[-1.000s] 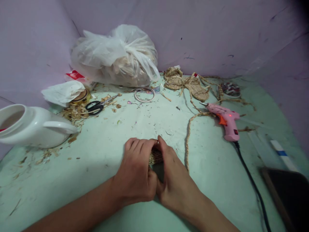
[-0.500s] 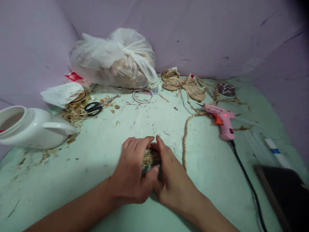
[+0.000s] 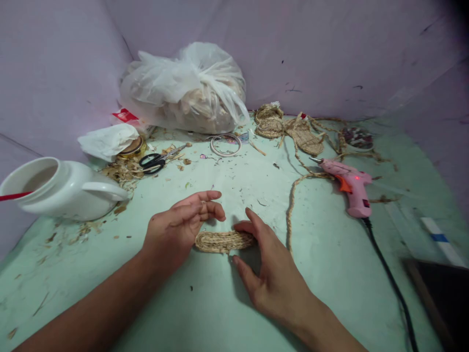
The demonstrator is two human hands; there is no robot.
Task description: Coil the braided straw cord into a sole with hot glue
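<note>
A flat oval coil of braided straw rope (image 3: 222,242) lies on the green tabletop between my hands. My left hand (image 3: 181,222) is at its left end, palm turned inward, fingers apart and holding nothing. Around the right end curves my right hand (image 3: 266,266), its thumb and fingers spread on either side of the coil. Whether the right fingers touch the coil I cannot tell. A length of braided rope (image 3: 291,210) runs from behind my right hand toward the back of the table.
A pink glue gun (image 3: 353,186) with a lit red light lies right, its black cord trailing forward. Black-handled scissors (image 3: 154,163), a white jug (image 3: 73,190) and straw scraps are left. At the back sit a plastic bag (image 3: 186,93), a tape ring (image 3: 226,145) and woven pieces (image 3: 304,137).
My hands have parted: the left has moved left off the coil and opened, while the right has loosened. The coil now shows almost whole. The view has shifted slightly left.
</note>
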